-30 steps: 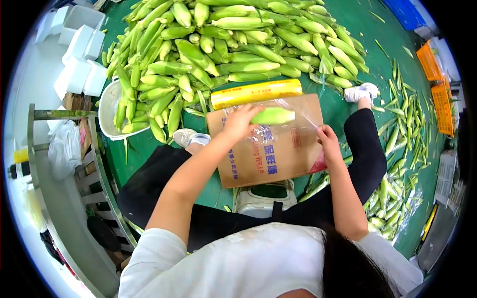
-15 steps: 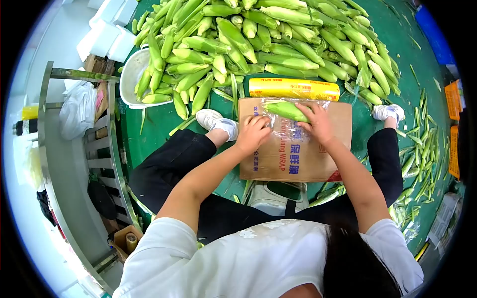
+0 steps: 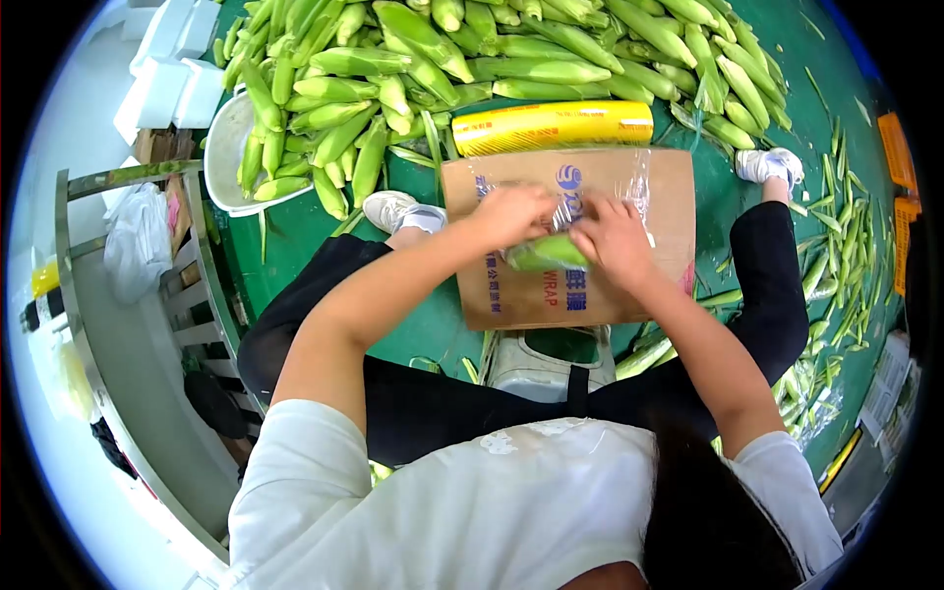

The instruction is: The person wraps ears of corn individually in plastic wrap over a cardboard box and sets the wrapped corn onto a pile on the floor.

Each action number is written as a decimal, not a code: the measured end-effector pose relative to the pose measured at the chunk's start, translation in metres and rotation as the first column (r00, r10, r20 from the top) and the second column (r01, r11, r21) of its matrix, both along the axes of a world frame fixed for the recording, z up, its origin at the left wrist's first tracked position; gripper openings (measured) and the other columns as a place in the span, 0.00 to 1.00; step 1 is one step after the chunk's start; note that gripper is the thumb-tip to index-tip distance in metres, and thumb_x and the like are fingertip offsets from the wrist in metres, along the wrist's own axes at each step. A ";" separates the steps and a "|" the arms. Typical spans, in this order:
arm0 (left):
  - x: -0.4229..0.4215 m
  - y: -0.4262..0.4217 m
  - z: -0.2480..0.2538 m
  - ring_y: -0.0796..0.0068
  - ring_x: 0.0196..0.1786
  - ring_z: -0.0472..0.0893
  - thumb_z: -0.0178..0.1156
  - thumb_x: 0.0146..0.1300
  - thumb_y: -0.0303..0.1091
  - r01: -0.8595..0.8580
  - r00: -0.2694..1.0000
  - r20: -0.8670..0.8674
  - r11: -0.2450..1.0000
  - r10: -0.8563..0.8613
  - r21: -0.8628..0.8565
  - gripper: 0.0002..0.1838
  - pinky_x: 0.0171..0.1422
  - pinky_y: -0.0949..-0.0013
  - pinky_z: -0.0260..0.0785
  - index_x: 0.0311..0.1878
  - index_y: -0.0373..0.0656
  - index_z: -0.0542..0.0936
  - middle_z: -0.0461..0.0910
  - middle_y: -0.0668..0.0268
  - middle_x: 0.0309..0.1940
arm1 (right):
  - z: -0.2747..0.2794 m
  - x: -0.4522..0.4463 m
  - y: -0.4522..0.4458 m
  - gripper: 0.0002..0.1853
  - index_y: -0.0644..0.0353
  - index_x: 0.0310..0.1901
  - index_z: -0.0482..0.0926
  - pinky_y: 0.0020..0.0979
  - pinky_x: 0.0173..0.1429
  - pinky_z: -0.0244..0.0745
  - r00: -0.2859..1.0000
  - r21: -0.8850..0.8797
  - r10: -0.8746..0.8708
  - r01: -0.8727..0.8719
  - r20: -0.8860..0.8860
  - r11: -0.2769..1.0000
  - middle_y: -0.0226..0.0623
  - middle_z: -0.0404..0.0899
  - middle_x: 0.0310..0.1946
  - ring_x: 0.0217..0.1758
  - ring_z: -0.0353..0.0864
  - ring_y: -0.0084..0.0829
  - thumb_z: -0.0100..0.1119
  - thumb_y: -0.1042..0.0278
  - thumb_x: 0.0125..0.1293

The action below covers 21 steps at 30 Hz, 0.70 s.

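Note:
An ear of corn (image 3: pixel 547 253) in its green husk lies over the cardboard box (image 3: pixel 629 290), partly covered by clear cling film (image 3: pixel 564 213). My left hand (image 3: pixel 518 212) is closed at the far side of the corn, its fingers on the bunched film and slightly blurred. Around the corn's right end, my right hand (image 3: pixel 614 236) is closed, with the thumb against the husk. A yellow roll of cling film (image 3: pixel 553 127) lies across the box's far edge, and a sheet of film stretches from it over the cardboard.
Beyond the roll rises a big heap of corn (image 3: pixel 531 69), some spilling from a white tub (image 3: pixel 224 162). Loose husks (image 3: pixel 836 275) litter the green floor at right. A metal-framed rack (image 3: pixel 192 285) stands at left, and orange crates (image 3: pixel 900 157) stand at far right.
The ear of corn has come nearer to me, off the spot by the roll. Both hands have closed in around it, and film now bunches between them. The view has shifted slightly.

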<state>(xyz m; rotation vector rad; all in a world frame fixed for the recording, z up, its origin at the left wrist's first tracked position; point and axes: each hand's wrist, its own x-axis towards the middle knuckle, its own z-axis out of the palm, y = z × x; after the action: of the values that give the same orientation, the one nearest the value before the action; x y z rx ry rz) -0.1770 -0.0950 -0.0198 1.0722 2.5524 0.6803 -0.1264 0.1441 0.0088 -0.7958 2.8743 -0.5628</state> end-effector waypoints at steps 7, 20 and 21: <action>-0.167 0.020 0.069 0.57 0.48 0.86 0.65 0.63 0.45 -0.392 0.917 0.006 0.901 0.400 -0.188 0.20 0.54 0.55 0.77 0.55 0.47 0.80 0.87 0.58 0.46 | -0.014 -0.105 -0.034 0.20 0.56 0.47 0.81 0.53 0.60 0.70 0.940 -0.165 -0.333 0.340 0.067 0.926 0.45 0.82 0.45 0.50 0.82 0.49 0.65 0.49 0.63; -0.059 0.118 -0.014 0.55 0.82 0.54 0.70 0.57 0.43 0.352 0.919 -0.155 0.931 -0.363 -0.097 0.28 0.80 0.34 0.44 0.63 0.76 0.81 0.55 0.57 0.80 | -0.049 -0.057 -0.069 0.31 0.51 0.64 0.76 0.51 0.67 0.69 0.966 0.104 -0.132 0.111 0.222 0.988 0.42 0.78 0.62 0.63 0.77 0.45 0.70 0.55 0.60; -0.048 0.120 -0.006 0.55 0.81 0.55 0.70 0.58 0.45 0.352 0.920 -0.108 0.916 -0.377 -0.194 0.28 0.81 0.34 0.43 0.64 0.75 0.81 0.56 0.57 0.80 | -0.040 -0.050 -0.063 0.30 0.52 0.64 0.75 0.51 0.66 0.70 0.961 0.036 -0.111 0.105 0.252 0.994 0.42 0.78 0.62 0.63 0.77 0.45 0.69 0.55 0.60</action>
<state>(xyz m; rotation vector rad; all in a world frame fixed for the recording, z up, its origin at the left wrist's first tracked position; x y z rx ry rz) -0.2246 0.0249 -0.0260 1.5285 2.3671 0.2891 -0.1769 0.0813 -0.0316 -0.5222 2.6932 -0.5957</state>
